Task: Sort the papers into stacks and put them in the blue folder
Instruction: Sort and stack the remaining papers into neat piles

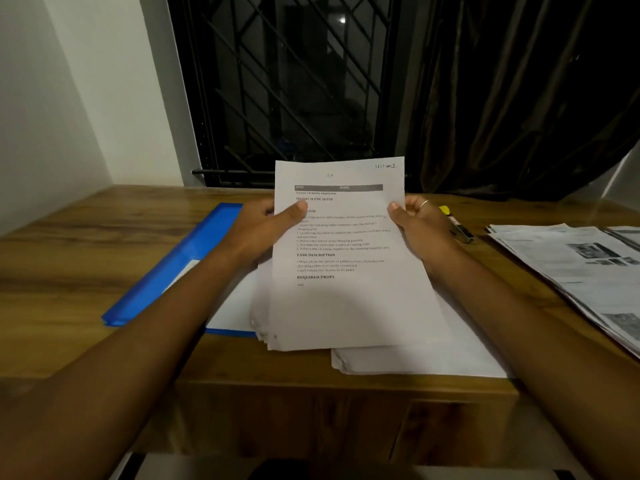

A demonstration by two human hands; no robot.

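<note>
I hold a stack of papers by its two long sides. My left hand pinches the left edge, thumb on the printed face and fingers behind. My right hand grips the right edge the same way, its fingers curled behind the page.

The stack stands tilted just right of the blue folder. Its long axis runs away from me and its top edge is raised. Its bottom edge is down by the sheets beneath; I cannot tell whether it touches them.

The folder lies on the table, left of my fingers, its long axis slanting from near-left to far-right. The stack and the folder are therefore not square to each other. My left hand is the nearer one, and its forearm crosses above the folder's right side.

A blue strip shows under a white sheet at the folder's right, so I judge the folder lies open with paper on it. Further right a white pile lies flat, close to the table's near edge. Far right of the folder are newspapers, and a yellow-and-black tool lies behind my right hand.

Bare wood opens left of the folder and beyond it. I judge that moving leftward is the freer way to go.
</note>
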